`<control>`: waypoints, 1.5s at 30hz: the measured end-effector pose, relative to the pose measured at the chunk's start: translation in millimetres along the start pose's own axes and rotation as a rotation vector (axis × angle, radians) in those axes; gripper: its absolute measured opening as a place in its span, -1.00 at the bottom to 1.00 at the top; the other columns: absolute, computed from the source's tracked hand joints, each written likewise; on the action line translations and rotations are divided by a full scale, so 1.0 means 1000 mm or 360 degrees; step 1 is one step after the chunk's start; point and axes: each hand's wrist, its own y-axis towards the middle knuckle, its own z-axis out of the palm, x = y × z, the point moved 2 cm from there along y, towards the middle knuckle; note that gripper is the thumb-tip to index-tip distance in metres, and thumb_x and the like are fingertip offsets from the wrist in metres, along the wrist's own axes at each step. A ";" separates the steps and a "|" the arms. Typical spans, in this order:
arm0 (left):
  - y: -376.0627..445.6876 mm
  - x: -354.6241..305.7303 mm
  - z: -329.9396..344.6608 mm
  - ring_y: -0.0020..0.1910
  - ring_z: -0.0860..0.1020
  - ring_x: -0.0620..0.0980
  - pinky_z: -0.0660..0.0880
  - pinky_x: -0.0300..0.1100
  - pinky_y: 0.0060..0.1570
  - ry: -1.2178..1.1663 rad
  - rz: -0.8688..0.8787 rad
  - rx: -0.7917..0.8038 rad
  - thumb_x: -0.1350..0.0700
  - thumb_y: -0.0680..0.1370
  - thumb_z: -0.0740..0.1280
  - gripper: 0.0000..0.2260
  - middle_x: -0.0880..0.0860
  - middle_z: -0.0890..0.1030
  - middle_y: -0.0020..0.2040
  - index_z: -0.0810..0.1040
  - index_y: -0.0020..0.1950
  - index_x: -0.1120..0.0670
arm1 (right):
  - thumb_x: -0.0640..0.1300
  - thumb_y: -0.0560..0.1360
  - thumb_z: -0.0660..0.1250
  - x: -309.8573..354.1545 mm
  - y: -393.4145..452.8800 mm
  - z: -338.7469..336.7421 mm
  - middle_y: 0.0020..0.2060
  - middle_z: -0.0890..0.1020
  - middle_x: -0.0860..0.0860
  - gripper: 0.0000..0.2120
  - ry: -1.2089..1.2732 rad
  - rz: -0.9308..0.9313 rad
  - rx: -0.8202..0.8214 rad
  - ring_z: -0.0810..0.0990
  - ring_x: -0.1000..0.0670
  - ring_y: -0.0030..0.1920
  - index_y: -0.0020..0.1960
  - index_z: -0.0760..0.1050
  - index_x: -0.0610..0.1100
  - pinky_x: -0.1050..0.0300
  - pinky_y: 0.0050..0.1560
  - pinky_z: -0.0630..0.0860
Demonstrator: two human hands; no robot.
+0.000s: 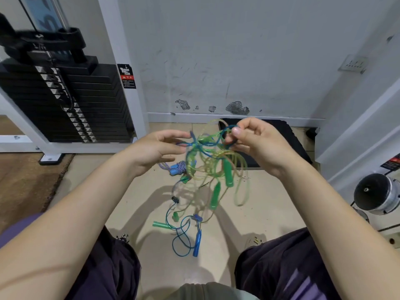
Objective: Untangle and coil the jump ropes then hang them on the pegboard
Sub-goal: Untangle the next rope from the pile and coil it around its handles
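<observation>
The person sits or crouches over a pale floor (270, 204), both forearms reaching forward, and holds a tangle of jump ropes (207, 161) lifted between the hands. The right hand (255, 144) pinches a blue cord loop at the top of the tangle between thumb and curled fingers. The left hand (160, 148) has its fingers extended toward the knot, the fingertips at a blue strand; whether it actually nips the strand is blurred and cannot be told. From the knot, clear green and yellowish cords hang in loose loops, with two green handles (220, 185) dangling among them. Lower down, a blue cord trails to the floor, where a blue handle (197, 243) and another green handle (161, 224) lie between the person's knees. A braided rope with a blue handle (176, 167) lies on the floor just under the left hand, apart from the lifted bundle. To the left, a black weight stack (71, 105) in a white frame (121, 68) bounds the floor, its base foot reaching toward a brown floor strip at the left edge. Ahead, a scuffed white wall (238, 61) meets the floor, with a dark mat (281, 139) lying against it behind the right hand. On the right, white framing and a chrome-ended dumbbell (377, 193) close in that side. The open floor lies in the middle, between the knees and the wall.
</observation>
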 end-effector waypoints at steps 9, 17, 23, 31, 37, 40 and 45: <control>0.000 0.009 0.044 0.25 0.56 -0.13 0.49 -0.15 0.23 0.0290 0.0271 0.0175 -0.03 0.31 0.58 -0.54 -0.06 0.64 0.20 0.61 0.19 -0.13 | -0.33 0.47 0.43 -0.007 -0.005 0.040 -0.24 0.68 -0.10 -0.93 -0.0529 -0.0131 0.0136 0.61 0.12 -0.24 -0.05 0.64 -0.24 0.30 -0.14 0.51; 0.005 0.007 0.034 -0.26 0.50 -0.16 0.47 -0.13 -0.10 0.0673 0.0134 0.0117 -0.19 0.28 0.56 -0.67 -0.06 0.64 -0.27 0.64 -0.20 0.03 | -0.30 0.59 0.28 0.003 -0.003 0.023 -0.37 0.56 -0.11 -0.88 -0.0112 -0.0216 -0.0226 0.58 -0.09 -0.33 -0.09 0.52 -0.15 0.08 -0.27 0.55; 0.005 0.005 0.021 -0.43 0.27 -0.07 0.18 -0.28 -0.46 0.0901 -0.0002 -0.0017 -0.25 0.37 0.50 -0.55 -0.06 0.32 -0.46 0.41 -0.40 0.05 | -0.23 0.58 0.33 0.005 0.000 0.015 -0.44 0.41 -0.01 -0.84 -0.0368 -0.0261 -0.0403 0.34 0.05 -0.46 -0.16 0.51 -0.04 0.24 -0.45 0.30; -0.004 0.008 0.033 0.15 0.55 -0.16 0.46 -0.34 0.04 0.0771 0.0320 0.0089 0.05 0.38 0.60 -0.49 -0.12 0.60 0.15 0.55 0.28 -0.12 | -0.21 0.64 0.22 -0.004 -0.005 0.039 -0.46 0.44 -0.05 -0.83 -0.0253 -0.0141 0.0181 0.43 -0.10 -0.34 -0.09 0.50 -0.05 0.09 -0.38 0.48; 0.000 0.010 0.042 0.05 0.59 0.11 0.50 0.02 0.14 0.0861 0.0381 0.0041 0.05 0.51 0.48 -0.85 0.13 0.66 -0.01 0.67 -0.11 0.13 | -0.13 0.64 0.24 0.000 -0.004 0.040 -0.50 0.41 0.02 -0.77 -0.0359 -0.0231 0.0029 0.34 0.02 -0.46 -0.16 0.55 -0.13 0.22 -0.36 0.34; 0.000 0.006 0.033 -0.22 0.54 -0.02 0.47 -0.19 -0.16 0.0779 0.0325 -0.0073 0.06 0.53 0.45 -0.79 -0.04 0.62 -0.26 0.59 -0.30 0.02 | -0.07 0.61 0.30 0.002 -0.001 0.025 -0.57 0.32 0.13 -0.73 -0.0479 -0.0115 -0.0183 0.21 0.08 -0.54 -0.23 0.57 -0.12 0.23 -0.45 0.27; 0.000 0.001 0.025 -0.25 0.55 -0.12 0.56 -0.25 -0.21 0.0268 0.0271 -0.0140 0.10 0.57 0.41 -0.87 0.07 0.69 -0.17 0.69 -0.09 0.13 | -0.01 0.50 0.44 -0.006 0.000 0.014 -0.53 0.38 0.09 -0.78 -0.0690 0.0083 -0.0069 0.25 0.07 -0.53 -0.19 0.53 -0.13 0.27 -0.53 0.20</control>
